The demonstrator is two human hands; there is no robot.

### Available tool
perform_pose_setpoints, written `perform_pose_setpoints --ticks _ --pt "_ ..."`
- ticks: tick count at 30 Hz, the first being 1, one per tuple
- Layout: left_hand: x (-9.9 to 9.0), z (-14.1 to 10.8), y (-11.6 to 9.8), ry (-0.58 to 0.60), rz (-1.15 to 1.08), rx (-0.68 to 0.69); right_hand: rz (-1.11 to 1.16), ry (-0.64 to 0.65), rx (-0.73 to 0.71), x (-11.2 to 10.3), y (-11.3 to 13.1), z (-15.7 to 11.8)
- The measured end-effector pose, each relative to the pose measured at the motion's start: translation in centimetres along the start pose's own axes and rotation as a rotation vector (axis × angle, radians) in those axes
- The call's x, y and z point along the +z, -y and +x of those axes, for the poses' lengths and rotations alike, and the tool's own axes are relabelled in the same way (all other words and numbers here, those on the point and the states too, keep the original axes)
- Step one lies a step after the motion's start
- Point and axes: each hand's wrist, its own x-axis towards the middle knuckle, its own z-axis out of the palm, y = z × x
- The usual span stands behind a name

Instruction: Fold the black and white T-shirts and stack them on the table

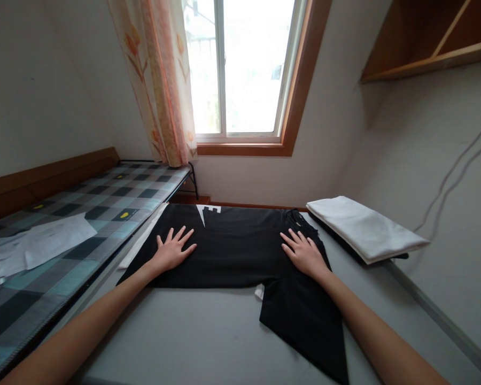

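A black T-shirt (232,251) lies folded lengthwise on a pale grey table (192,331), its collar at the right and one sleeve spread toward the near right. White print shows at its far left edge. My left hand (173,250) lies on the left part of the shirt, fingers spread. My right hand (304,254) rests flat near the collar, its fingers also apart. Neither hand holds anything. A small white tag (259,291) pokes out beside the sleeve.
A folded white cloth (364,227) lies on something black at the table's far right. Left stands a bed with a checked mattress (84,208) and white papers (52,243). Behind are a window (248,69) and curtain (164,80); a wooden shelf (428,67) hangs upper right.
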Motion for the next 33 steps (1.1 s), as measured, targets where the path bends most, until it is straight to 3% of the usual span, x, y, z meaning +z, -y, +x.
perform_pose_setpoints --ticks 7,11,17,22,26,33 --pt "0.0 3.0 0.0 -0.027 -0.032 0.027 0.015 0.004 0.053 -0.3 0.2 1.9" --pt "0.2 2.5 0.0 -0.099 -0.010 0.040 0.029 -0.037 0.040 -0.1 0.1 1.6" --pt "-0.5 0.6 -1.3 -0.226 0.132 -0.044 -0.111 -0.146 0.042 -1.1 0.2 0.0" --pt "-0.8 -0.2 -2.0 -0.163 0.096 -0.022 -0.144 -0.045 0.069 -2.2 0.7 -0.9" --pt "-0.3 0.2 -2.1 -0.117 0.070 -0.026 -0.150 0.027 0.086 -1.5 1.2 -0.8" --pt "-0.1 2.5 -1.3 -0.113 0.044 -0.036 -0.044 -0.002 0.146 0.0 1.2 1.1"
